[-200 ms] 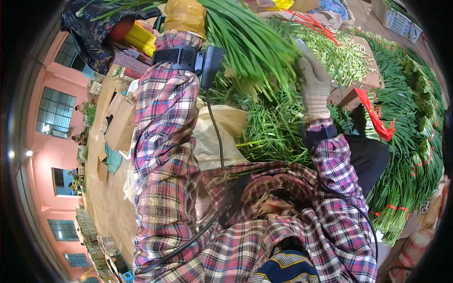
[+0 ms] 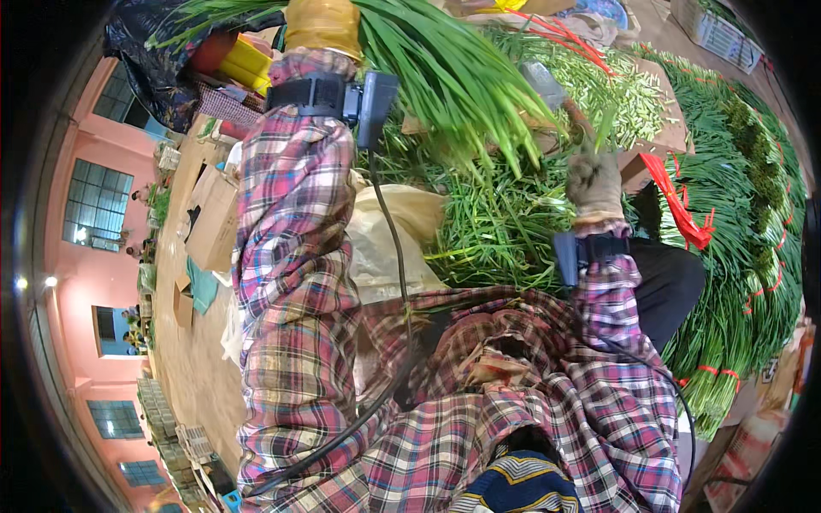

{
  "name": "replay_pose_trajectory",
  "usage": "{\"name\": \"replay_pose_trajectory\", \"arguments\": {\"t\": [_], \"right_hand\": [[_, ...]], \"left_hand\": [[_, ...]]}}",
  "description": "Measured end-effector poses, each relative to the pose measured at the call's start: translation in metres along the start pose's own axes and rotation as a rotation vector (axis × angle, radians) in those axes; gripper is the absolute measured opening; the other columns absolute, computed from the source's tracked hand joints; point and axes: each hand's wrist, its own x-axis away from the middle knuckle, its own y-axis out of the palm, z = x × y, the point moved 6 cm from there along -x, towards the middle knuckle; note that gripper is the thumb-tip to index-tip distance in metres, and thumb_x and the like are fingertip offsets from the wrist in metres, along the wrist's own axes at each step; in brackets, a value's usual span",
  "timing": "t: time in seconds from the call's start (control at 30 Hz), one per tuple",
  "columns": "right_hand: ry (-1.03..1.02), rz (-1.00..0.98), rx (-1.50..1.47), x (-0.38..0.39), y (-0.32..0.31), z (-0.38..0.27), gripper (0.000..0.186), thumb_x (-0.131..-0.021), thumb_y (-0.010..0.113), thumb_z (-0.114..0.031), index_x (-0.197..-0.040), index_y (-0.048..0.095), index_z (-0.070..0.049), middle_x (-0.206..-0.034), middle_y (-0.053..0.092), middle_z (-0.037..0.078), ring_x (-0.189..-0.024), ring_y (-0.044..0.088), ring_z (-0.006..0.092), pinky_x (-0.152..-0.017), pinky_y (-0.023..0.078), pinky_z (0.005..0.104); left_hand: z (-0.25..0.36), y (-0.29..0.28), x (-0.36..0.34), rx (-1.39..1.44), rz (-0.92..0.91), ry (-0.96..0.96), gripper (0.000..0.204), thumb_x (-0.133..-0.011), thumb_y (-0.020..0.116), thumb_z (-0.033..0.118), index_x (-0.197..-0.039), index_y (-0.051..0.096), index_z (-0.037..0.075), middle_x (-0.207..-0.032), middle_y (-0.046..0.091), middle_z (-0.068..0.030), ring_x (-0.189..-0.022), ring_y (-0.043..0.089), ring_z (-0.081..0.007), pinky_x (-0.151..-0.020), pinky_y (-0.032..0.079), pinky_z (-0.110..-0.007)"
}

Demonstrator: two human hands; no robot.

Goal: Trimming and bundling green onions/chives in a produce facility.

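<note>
At the top edge my left hand [image 2: 323, 27], in a yellow-brown glove, holds up a bunch of long flat green leaves [image 2: 436, 64] that look like garlic chives. Its fingers are out of the picture; the leaves fan out on both sides. My right hand [image 2: 594, 181], in a grey glove, is lower right of the leaf tips, apart from the bunch. Its fingers are smeared by motion, with blurred green bits [image 2: 604, 130] just above them. Between hand and bunch shows a grey blade [image 2: 542, 81] with a brownish handle; whether my hand touches it I cannot tell.
Loose cut leaves [image 2: 505, 222] lie below the bunch. Pale cut stalk pieces [image 2: 629, 107] cover a board, with red ties [image 2: 680, 205] near it. Stacked tied bunches [image 2: 718, 222] stand at the right. A cream sack [image 2: 393, 239], cardboard box [image 2: 212, 218] and black bag [image 2: 145, 73] lie left.
My right hand has drawn away from the leaf tips, down and to the right, uncovering the blade and handle. My left hand and the bunch have shifted slightly up and left.
</note>
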Motion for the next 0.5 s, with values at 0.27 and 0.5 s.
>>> {"name": "replay_pose_trajectory", "arguments": {"t": [0.27,0.5], "right_hand": [[-0.122,-0.162,1.284,0.034,0.071,-0.008,0.047,-0.077,0.062,-0.037,-0.111,0.059,-0.004,-0.105,0.061,0.013,-0.096,0.057,0.0192,-0.086,0.041,0.0289],[-0.301,-0.154,1.322,0.040,0.129,0.001,0.041,-0.083,0.055,-0.036,-0.102,0.060,-0.001,-0.094,0.064,0.013,-0.086,0.059,0.0240,-0.076,0.045,0.0309]], "left_hand": [[0.005,-0.019,-0.009,0.130,0.043,-0.071,0.021,-0.081,0.042,0.015,-0.071,0.058,0.004,-0.061,0.057,-0.0075,-0.051,0.053,-0.0207,-0.054,0.046,-0.031],[-0.020,0.039,0.006,0.054,0.429,0.108,0.019,-0.085,0.044,0.016,-0.076,0.057,0.004,-0.071,0.058,-0.0060,-0.068,0.054,-0.0199,-0.070,0.044,-0.029]]}}
